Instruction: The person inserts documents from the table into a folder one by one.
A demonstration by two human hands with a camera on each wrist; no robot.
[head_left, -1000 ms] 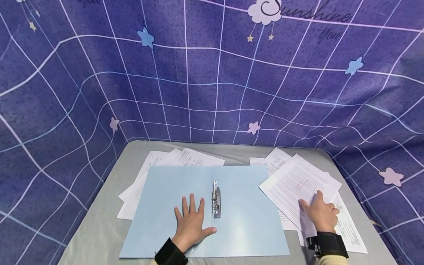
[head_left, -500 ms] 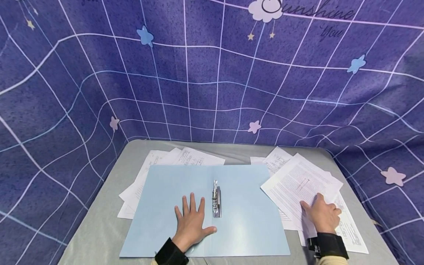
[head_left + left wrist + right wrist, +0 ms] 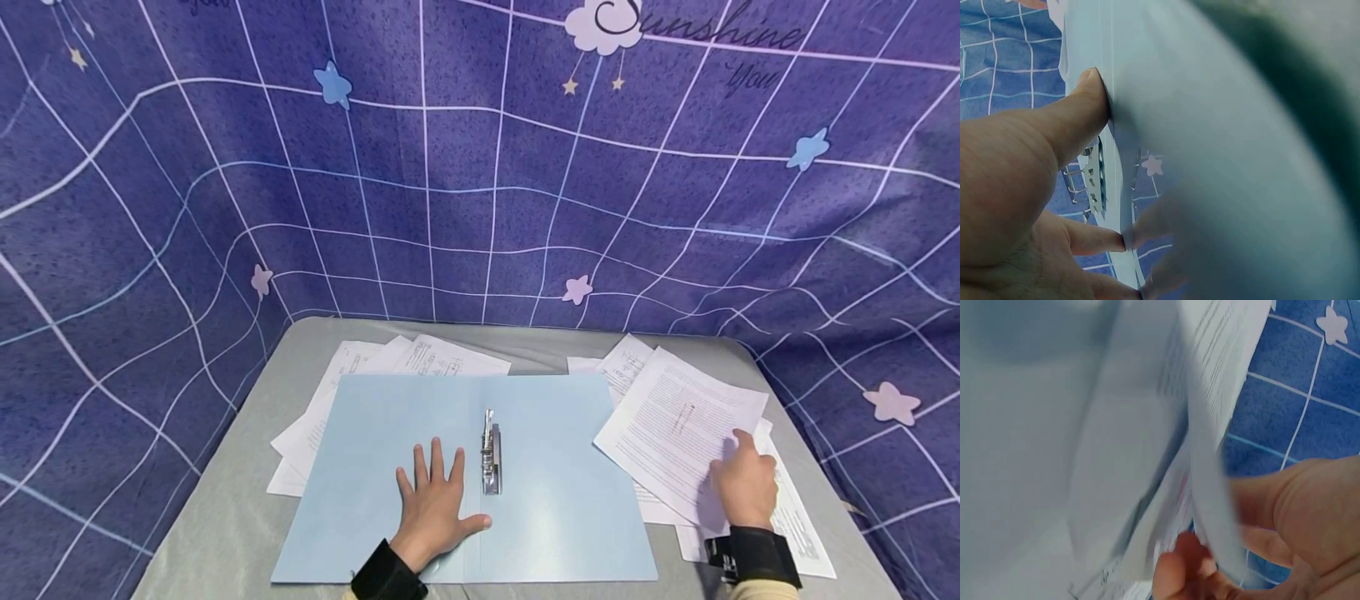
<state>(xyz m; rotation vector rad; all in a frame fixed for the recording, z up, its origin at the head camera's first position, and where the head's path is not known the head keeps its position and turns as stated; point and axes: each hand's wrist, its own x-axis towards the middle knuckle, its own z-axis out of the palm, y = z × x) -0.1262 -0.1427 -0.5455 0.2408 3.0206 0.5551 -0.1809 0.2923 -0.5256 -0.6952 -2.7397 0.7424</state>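
A light blue folder [image 3: 555, 517] lies spread on the table, with a metal lever clip [image 3: 491, 458] near its middle fold. My left hand [image 3: 433, 512] rests on the folder's left half, fingers spread; in the left wrist view its thumb and fingertips touch the glossy surface, which mirrors them. On the right, my right hand [image 3: 746, 483] pinches the right edge of a printed sheet [image 3: 667, 425]. The right wrist view shows this sheet's lifted edge [image 3: 1207, 475] between thumb and fingers [image 3: 1169, 575]. The sheet's left corner overlaps the folder.
More printed papers [image 3: 798, 529] lie under and beside the sheet on the right. Other papers [image 3: 307, 429] stick out from beneath the folder's left and back edges. A grey cloth [image 3: 210, 525] covers the table; a purple patterned curtain [image 3: 465, 208] hangs behind and at both sides.
My right hand has shifted slightly right and turned, now gripping the printed sheet's edge. The sheet has swung round a little, its right corner moving left. My left hand stays in place.
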